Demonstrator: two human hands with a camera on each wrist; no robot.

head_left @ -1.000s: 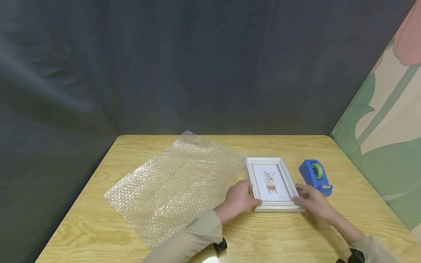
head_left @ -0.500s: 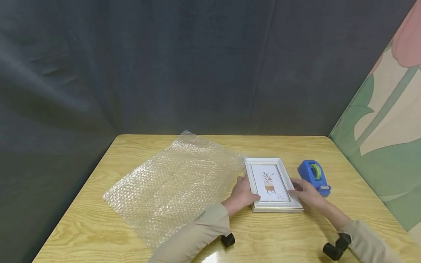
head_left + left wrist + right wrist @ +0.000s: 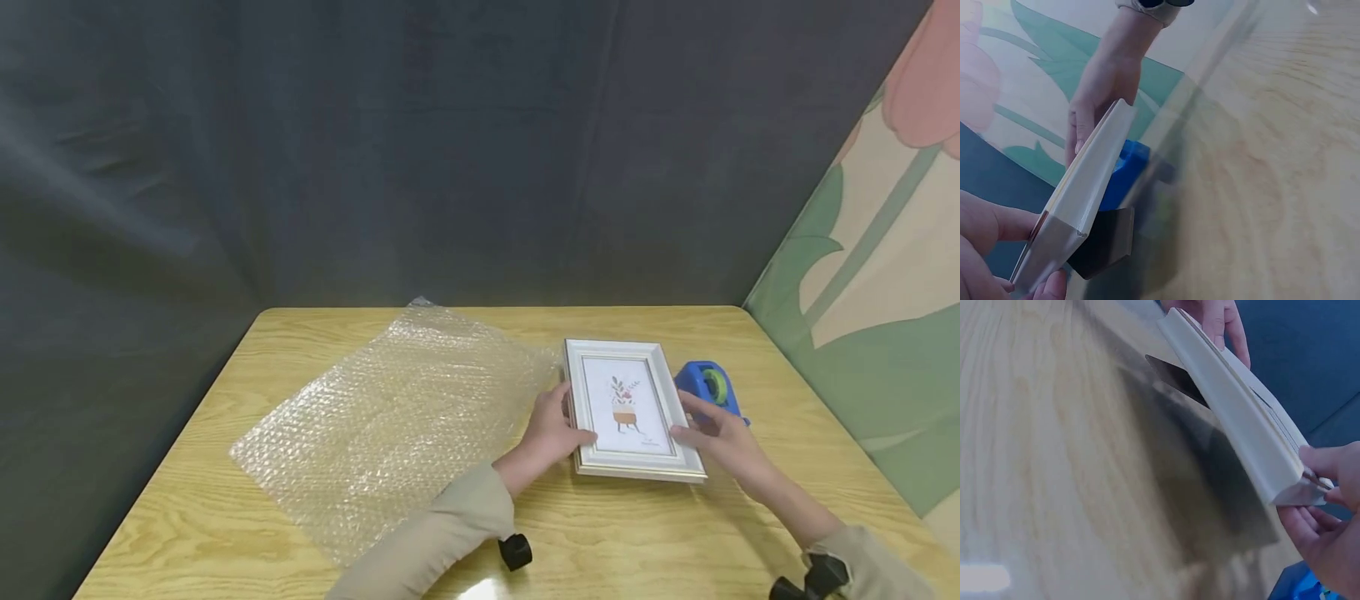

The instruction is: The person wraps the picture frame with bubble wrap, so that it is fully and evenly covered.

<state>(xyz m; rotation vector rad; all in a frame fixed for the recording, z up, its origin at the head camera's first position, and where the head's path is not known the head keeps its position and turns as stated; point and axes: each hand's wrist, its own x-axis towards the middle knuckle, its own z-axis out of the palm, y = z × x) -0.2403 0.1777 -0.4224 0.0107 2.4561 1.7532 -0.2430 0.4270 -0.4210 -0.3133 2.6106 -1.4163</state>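
Observation:
Both hands hold a white picture frame (image 3: 630,408) by its two long sides, lifted off the table. My left hand (image 3: 546,429) grips the left side near the bottom, thumb on the front. On the opposite side my right hand (image 3: 723,442) pinches the edge, its thumb on the front face. The wrist views show fingers curled under the picture frame (image 3: 1082,187), (image 3: 1235,406) and a dark flap standing out from its back. A sheet of bubble wrap (image 3: 397,425) lies flat to the left.
A blue tape dispenser (image 3: 693,379) with a green roll stands just behind my right hand, partly covered by it. Under everything is a wooden table (image 3: 247,533). A dark curtain (image 3: 420,150) hangs behind, and a floral panel (image 3: 870,283) runs along the right side.
The picture frame has risen off the table and shifted slightly right, held by both hands. It now overlaps part of the view near the tape dispenser. The bubble wrap stays put.

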